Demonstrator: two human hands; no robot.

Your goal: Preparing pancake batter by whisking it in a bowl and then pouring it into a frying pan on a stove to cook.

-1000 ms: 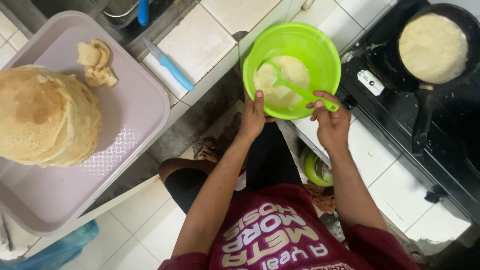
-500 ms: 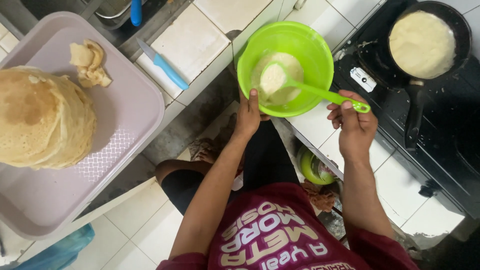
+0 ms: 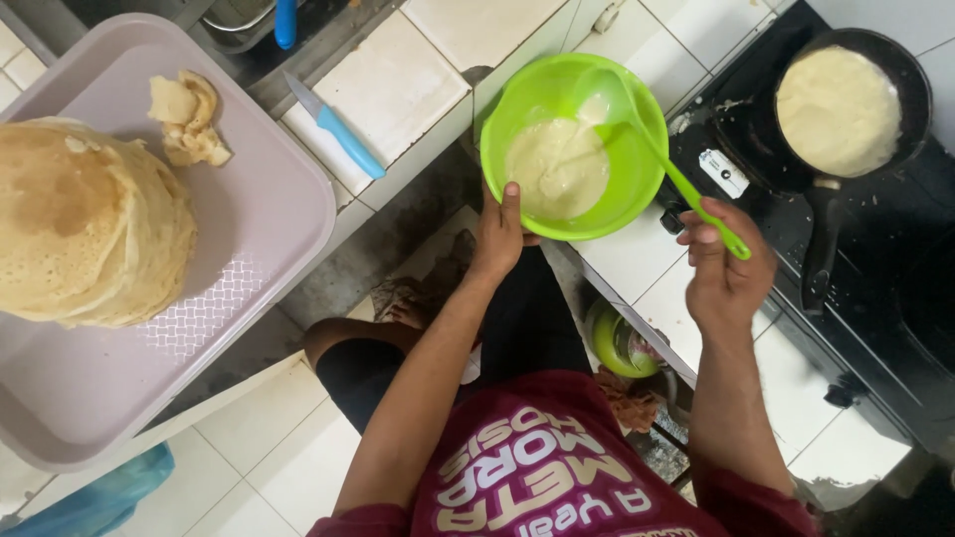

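Left hand gripping green batter bowl, right hand holding green ladle, frying pan nearby

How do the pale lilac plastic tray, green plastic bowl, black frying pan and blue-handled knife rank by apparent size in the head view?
1. Pale lilac plastic tray
2. Green plastic bowl, black frying pan: too alike to rank
3. Blue-handled knife

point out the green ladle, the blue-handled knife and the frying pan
green ladle (image 3: 668, 164), head view, middle of its handle
blue-handled knife (image 3: 348, 144), head view, on the blue handle
frying pan (image 3: 822, 244), head view, on its black handle
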